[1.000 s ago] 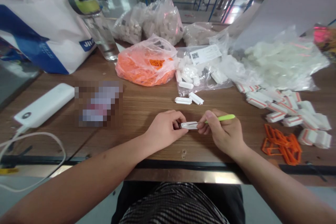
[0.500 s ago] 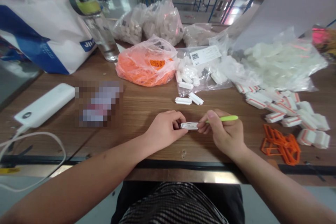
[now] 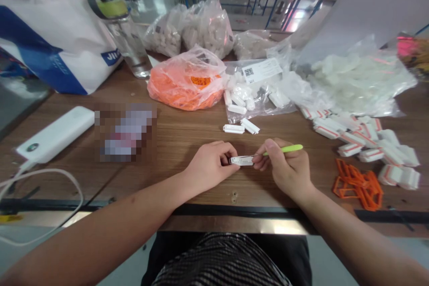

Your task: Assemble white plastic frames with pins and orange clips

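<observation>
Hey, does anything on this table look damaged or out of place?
Two things stand out: a small rough gouge in the wooden tabletop near its front edge, breaking the otherwise smooth surface, and a pixelated patch left of the left hand, hiding whatever lies there.

Smooth white plastic strip (image 3: 240, 160), glossy green plastic handle (image 3: 284, 149), satin wood-grain tabletop (image 3: 181, 143)

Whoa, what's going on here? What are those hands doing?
A person is sitting at a wooden table. Their left hand pinches a small white plastic piece. Their right hand holds a green-handled tool, with its thin tip at that piece. Two more white pieces lie just ahead, orange plastic frames sit to the right, and a bag of orange bits sits farther up.
</observation>
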Demonstrator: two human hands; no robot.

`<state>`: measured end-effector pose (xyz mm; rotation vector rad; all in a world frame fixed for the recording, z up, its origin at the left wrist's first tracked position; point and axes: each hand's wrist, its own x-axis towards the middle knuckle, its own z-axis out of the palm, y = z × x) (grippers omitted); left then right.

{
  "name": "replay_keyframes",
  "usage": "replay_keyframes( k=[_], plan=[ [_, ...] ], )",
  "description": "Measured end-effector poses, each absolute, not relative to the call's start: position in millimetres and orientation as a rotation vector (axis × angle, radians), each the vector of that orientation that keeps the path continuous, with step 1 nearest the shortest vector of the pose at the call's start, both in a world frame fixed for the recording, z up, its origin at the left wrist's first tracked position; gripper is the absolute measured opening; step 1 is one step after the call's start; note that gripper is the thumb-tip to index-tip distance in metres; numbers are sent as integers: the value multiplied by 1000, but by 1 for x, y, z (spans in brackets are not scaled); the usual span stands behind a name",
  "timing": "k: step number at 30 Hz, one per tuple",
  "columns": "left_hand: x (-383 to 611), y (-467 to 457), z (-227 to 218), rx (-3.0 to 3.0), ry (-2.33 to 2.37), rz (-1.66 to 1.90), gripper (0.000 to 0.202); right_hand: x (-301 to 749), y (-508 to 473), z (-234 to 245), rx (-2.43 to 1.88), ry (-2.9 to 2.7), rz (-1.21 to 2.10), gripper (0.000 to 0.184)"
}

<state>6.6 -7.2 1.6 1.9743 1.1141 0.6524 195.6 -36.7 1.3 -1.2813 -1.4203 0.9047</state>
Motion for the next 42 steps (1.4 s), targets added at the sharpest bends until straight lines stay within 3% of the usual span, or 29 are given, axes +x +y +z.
replay_keyframes(
  k=[21, 31, 42],
  plan=[
    [7, -7, 2, 1958, 1124, 640, 10, 194, -35, 0, -1317, -1421, 897, 40],
    [8, -7, 1, 1960, 1149, 600, 9, 196, -43, 15, -1079, -2118, 350, 32],
    [7, -8, 3, 1951, 1134, 647, 10, 196, -42, 5, -1301, -1660, 699, 37]
  ],
)
